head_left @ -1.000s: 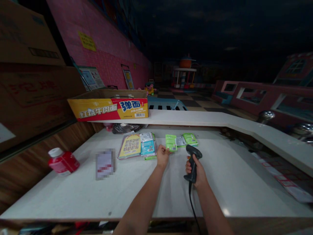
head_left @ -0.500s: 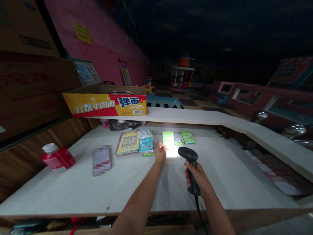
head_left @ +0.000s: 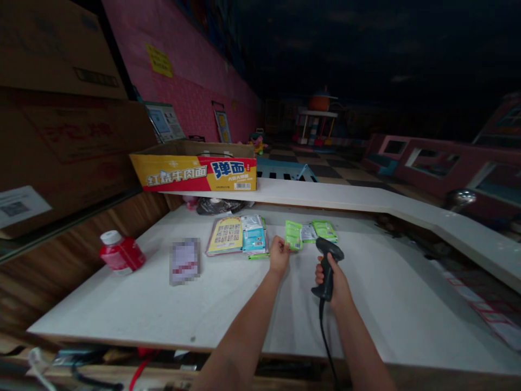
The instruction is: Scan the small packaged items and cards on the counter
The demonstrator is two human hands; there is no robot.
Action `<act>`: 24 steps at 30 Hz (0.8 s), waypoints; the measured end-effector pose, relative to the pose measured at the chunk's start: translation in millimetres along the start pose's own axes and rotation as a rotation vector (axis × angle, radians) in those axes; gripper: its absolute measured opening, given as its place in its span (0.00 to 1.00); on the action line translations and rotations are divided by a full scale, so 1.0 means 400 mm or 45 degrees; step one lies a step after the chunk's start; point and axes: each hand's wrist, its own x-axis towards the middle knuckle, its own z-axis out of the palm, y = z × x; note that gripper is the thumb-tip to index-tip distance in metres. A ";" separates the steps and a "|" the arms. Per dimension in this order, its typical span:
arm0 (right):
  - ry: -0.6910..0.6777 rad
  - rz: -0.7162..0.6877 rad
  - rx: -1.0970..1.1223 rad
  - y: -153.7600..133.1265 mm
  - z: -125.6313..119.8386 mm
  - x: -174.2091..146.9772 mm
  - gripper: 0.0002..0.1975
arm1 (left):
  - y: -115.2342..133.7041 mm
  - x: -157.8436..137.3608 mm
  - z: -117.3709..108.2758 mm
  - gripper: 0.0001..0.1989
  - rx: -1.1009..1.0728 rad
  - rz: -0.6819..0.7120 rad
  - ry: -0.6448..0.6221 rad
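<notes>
My left hand (head_left: 279, 256) is closed with its fingertips pinching the lower left corner of a green packet (head_left: 293, 235), which is tilted up from the desk. A black handheld barcode scanner (head_left: 326, 269) is gripped in my right hand (head_left: 337, 282), its head just right of the packet and its cable hanging down over the desk's front edge. Behind the scanner lie a grey-white packet (head_left: 308, 233) and another green packet (head_left: 325, 231). Left of my left hand is a pile of blue and green packets (head_left: 254, 239) beside a yellow printed sheet (head_left: 226, 234) in a clear cover.
A red bottle with a white cap (head_left: 121, 253) stands at the left of the white desk (head_left: 154, 315). Near it lies a blurred-out card (head_left: 185, 262). An open noodle carton (head_left: 195, 172) sits on the raised ledge (head_left: 325, 194). Brown boxes (head_left: 73, 146) are stacked at far left.
The bright light on the green packet has gone out. My right hand has turned the scanner more upright. The whole view has shifted, so things appear farther right.
</notes>
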 end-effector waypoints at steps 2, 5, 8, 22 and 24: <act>-0.059 0.030 0.151 0.003 -0.019 0.023 0.21 | -0.005 -0.003 0.001 0.17 0.032 0.019 -0.005; -0.158 0.046 0.320 0.007 -0.051 0.039 0.21 | -0.006 -0.005 0.002 0.15 0.036 0.043 -0.013; -0.218 0.081 0.363 0.008 -0.070 0.042 0.19 | 0.006 -0.011 0.002 0.14 0.068 0.072 -0.044; -0.200 0.161 0.545 0.012 -0.085 0.047 0.16 | 0.194 0.005 -0.196 0.14 -0.112 0.181 0.412; -0.203 0.168 0.571 0.013 -0.083 0.046 0.16 | 0.232 0.059 -0.278 0.13 -0.031 0.204 0.611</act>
